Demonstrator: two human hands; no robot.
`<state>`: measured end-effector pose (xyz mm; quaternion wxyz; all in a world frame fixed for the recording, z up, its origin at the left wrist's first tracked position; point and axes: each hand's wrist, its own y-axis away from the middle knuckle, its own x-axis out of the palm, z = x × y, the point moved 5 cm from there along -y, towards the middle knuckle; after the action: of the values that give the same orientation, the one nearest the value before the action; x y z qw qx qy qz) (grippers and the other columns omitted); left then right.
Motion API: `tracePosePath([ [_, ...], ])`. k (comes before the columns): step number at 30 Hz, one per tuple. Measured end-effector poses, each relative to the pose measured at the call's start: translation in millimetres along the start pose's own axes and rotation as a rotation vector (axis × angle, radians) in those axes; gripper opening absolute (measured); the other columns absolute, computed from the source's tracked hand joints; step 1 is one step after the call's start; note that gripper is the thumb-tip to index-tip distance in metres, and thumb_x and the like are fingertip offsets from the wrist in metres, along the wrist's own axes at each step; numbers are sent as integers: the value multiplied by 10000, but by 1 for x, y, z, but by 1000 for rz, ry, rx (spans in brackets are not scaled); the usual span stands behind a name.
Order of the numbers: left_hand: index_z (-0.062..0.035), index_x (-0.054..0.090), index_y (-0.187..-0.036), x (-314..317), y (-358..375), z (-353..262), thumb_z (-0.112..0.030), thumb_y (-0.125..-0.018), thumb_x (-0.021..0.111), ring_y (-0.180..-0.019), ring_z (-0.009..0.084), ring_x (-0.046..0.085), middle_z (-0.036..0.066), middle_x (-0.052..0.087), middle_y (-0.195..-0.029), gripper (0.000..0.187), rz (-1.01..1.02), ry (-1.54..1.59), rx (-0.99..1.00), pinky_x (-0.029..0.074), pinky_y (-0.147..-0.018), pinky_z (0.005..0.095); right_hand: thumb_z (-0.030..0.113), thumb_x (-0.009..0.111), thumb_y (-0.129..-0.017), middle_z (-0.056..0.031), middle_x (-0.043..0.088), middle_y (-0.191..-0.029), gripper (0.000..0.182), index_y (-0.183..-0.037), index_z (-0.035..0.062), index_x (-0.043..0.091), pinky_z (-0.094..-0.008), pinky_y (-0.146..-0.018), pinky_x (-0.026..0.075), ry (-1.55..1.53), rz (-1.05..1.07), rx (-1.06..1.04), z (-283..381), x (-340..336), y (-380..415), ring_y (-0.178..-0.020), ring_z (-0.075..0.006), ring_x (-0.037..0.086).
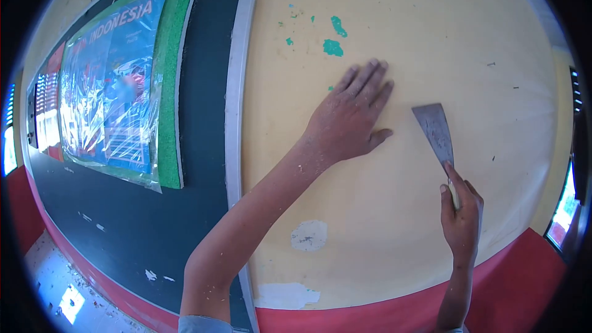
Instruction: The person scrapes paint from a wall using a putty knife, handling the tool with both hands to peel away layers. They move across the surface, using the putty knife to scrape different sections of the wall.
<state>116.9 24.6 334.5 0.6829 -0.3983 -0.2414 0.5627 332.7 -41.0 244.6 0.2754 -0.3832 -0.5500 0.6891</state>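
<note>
My left hand [353, 111] lies flat against the cream wall [419, 234], fingers stretched and slightly spread, pointing up and right. Small pale flakes cling to its back and to the forearm. Just above its fingertips, green patches [333, 47] show through the wall's paint. In my right hand [461, 213] is a putty knife [436, 132], its light handle wrapped by the fingers and the index finger stretched toward the blade. The wide grey blade points up and left, to the right of my left hand.
A dark board [206, 117] with a pale frame [235, 86] stands at left, bearing a plastic-covered poster [117, 80] on green backing. Bare white patches [309, 235] mark the wall lower down, above a red band [370, 319]. Debris dots the floor [52, 277] at lower left.
</note>
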Motion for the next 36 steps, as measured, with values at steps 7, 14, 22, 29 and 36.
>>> tracePosePath([
  [7, -93, 621, -1137, -33, 28, 12, -162, -745, 772, -1186, 275, 529, 80, 551, -1260, 426, -377, 135, -164, 448, -968, 432, 98, 593, -916, -126, 542, -672, 332, -1243, 113, 647, -405, -588, 442, -1, 31, -137, 63, 33, -56, -581, -273, 540],
  [14, -104, 691, -1042, -43, 0, 44, -111, -706, 776, -1000, 269, 616, 40, 651, -1043, 346, -564, 88, -186, 497, -868, 394, 136, 579, -922, -159, 606, -722, 289, -1196, 112, 667, -433, -634, 520, 218, 58, -232, 120, 29, -109, -645, -325, 632],
  [22, -97, 718, -1041, -39, -20, 64, -101, -763, 745, -1084, 267, 636, 57, 680, -1135, 279, -647, 67, -337, 515, -877, 394, 93, 554, -911, -184, 672, -780, 259, -1126, 35, 686, -434, -693, 547, 246, 38, -265, 141, 26, -137, -714, -345, 665],
  [29, -81, 682, -1098, -41, -13, 56, -88, -820, 690, -1126, 287, 615, 73, 670, -1153, 278, -668, 128, -244, 473, -928, 421, 108, 585, -912, -181, 683, -884, 291, -1187, 106, 681, -441, -837, 514, 291, 33, -208, 146, 21, -134, -872, -324, 638],
  [36, -84, 665, -1133, -40, -12, 57, -104, -823, 693, -1148, 285, 602, 77, 662, -1171, 312, -670, 149, -279, 457, -951, 417, 117, 588, -917, -156, 690, -981, 286, -1187, 115, 682, -436, -874, 513, 355, 46, -217, 151, 16, -134, -921, -314, 635],
])
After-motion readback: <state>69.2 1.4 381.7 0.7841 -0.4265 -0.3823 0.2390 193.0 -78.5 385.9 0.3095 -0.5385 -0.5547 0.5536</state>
